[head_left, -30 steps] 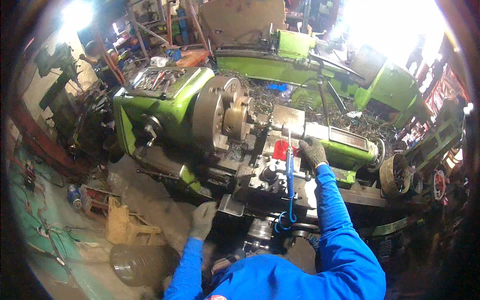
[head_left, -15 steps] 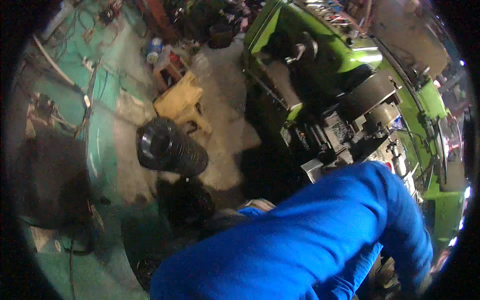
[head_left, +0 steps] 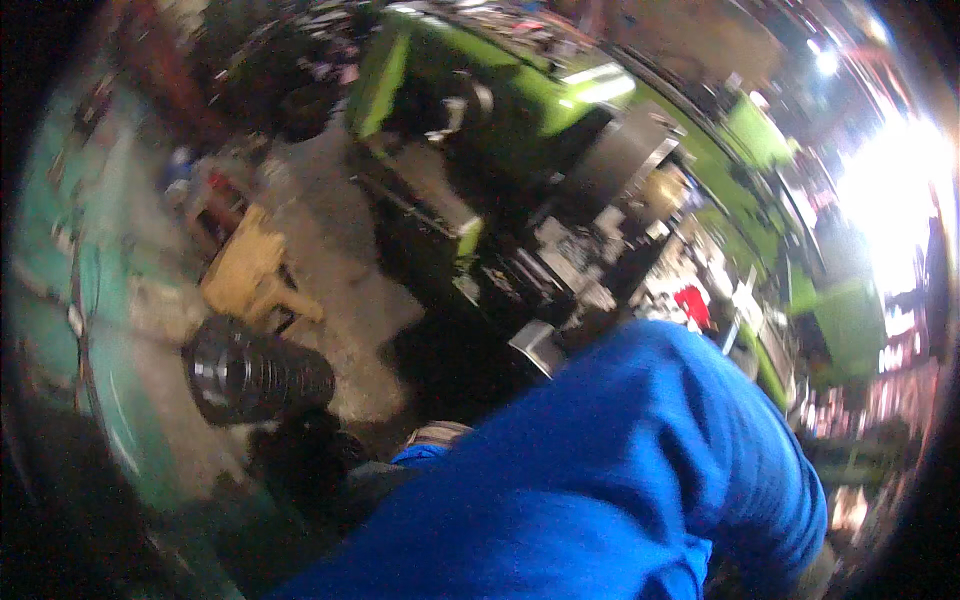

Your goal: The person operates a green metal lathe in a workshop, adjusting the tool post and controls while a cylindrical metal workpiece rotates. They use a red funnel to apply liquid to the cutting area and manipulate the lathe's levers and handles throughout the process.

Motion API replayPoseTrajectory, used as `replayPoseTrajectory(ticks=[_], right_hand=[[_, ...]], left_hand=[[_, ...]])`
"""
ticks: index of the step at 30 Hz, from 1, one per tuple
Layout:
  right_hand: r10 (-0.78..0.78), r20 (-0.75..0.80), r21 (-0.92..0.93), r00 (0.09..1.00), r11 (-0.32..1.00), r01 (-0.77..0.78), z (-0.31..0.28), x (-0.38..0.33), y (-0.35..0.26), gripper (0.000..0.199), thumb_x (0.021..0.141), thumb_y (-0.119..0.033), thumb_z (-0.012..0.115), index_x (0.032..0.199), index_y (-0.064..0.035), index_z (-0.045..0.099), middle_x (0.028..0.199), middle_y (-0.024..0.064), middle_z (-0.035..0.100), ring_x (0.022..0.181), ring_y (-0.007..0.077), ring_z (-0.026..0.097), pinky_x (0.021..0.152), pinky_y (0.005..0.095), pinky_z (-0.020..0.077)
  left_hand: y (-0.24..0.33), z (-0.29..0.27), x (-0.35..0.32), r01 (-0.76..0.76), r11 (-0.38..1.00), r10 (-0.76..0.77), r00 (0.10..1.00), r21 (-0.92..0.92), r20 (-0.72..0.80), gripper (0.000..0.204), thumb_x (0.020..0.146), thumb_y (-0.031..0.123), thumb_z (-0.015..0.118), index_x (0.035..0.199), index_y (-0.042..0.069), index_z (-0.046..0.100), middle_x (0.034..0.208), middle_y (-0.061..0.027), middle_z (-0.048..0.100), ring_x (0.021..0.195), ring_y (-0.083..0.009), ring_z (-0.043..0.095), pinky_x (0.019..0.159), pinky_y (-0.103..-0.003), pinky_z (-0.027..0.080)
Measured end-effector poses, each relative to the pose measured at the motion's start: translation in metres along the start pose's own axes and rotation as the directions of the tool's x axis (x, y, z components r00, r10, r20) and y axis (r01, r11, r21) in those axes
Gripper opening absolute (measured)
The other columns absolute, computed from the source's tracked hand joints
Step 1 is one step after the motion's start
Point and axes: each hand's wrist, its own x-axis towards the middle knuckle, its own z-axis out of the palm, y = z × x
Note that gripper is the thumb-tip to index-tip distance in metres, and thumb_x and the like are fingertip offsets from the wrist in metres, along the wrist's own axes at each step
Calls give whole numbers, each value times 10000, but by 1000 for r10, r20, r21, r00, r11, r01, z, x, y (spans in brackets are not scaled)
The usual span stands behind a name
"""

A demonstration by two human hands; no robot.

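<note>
Neither of my hands can be made out. A bent limb in blue cloth (head_left: pixel 560 470) fills the lower middle. It rises from the lower edge to a fold, then drops toward the lower right, where its end is blurred. Past the fold stands a green lathe-like machine (head_left: pixel 520 75) with a thick grey metal disc (head_left: pixel 622 155). Beside that disc sits a brass-coloured round part (head_left: pixel 662 192). A small red thing (head_left: pixel 692 306) lies on the machine, just beyond the fold. A bent metal plate (head_left: pixel 538 347) sticks out at the machine's near side.
Left of the machine, a yellow plastic stool (head_left: pixel 245 265) stands or lies on the concrete floor (head_left: pixel 345 220). Nearer is a black ribbed cylinder (head_left: pixel 260 375). Green-painted surfaces (head_left: pixel 110 290) run along the left. Bright light glares at the upper right (head_left: pixel 900 200).
The view has swung right, so the machine, stool and black cylinder sit further left. More of the red thing and the bright right side show. The blue-clothed limb stays bent.
</note>
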Motion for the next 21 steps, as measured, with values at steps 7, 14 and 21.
replayPoseTrajectory(ticks=[7, 14, 21], right_hand=[[203, -93, -169, 975, 961, -217, 1, -20, -15, 234, 880, -223, 600, 1014, -123, 763, 1122, 194, 736, 1092, 396, 687, 952, 468, 534], [355, -17, -132, 935, 926, -354, -1, -25, -56, 252, 918, -246, 592, 1105, -181, 749, 1177, 159, 737, 1136, 385, 688, 981, 492, 536], [373, 84, -37, 924, 928, -371, -24, -34, -73, 264, 918, -288, 638, 1125, -166, 748, 1191, 175, 735, 1158, 382, 684, 1001, 482, 537]], left_hand=[[37, 5, -222, 512, 832, -550, 808, -213, -209, 373, 796, 281, 740, 1129, 115, 713, 1014, -93, 716, 871, -308, 699, 731, -478, 530], [149, 65, -486, 966, -44, -999, -36, 256, -36, 260, 1014, 280, 567, 1134, 110, 722, 1058, -163, 733, 985, -388, 706, 859, -494, 570], [318, 143, -643, 514, -680, -501, -846, 523, 180, 526, 981, 485, 535, 1313, 107, 688, 1349, -195, 672, 1280, -412, 607, 1074, -531, 480]])
